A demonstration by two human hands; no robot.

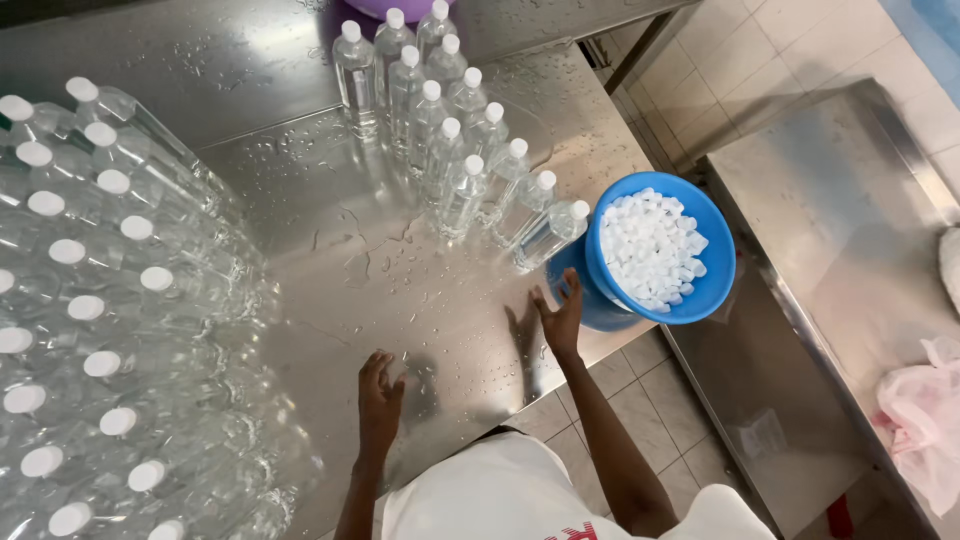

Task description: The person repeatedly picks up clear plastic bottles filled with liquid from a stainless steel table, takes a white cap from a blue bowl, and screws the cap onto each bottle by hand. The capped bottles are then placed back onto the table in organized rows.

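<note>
Both hands lie open and empty on the wet table point(330, 230): left hand point(379, 398) flat, right hand point(560, 315) beside the blue bowl point(716, 268) of caps.

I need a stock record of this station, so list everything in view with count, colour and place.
clear plastic bottles with white caps, loose group: about sixteen, clear, standing at the table's far middle.
clear plastic bottles with white caps, packed mass: too many to count, clear, along the left edge.
round blue plastic bowl: one, blue, tilted at the table's right edge, full of white caps.
wet stainless steel table: one, silver, centre.
second steel surface: one, silver, right.
pink plastic bag: one, far right.
left hand: near table edge, fingers spread.
right hand: beside the bowl, empty.
</note>
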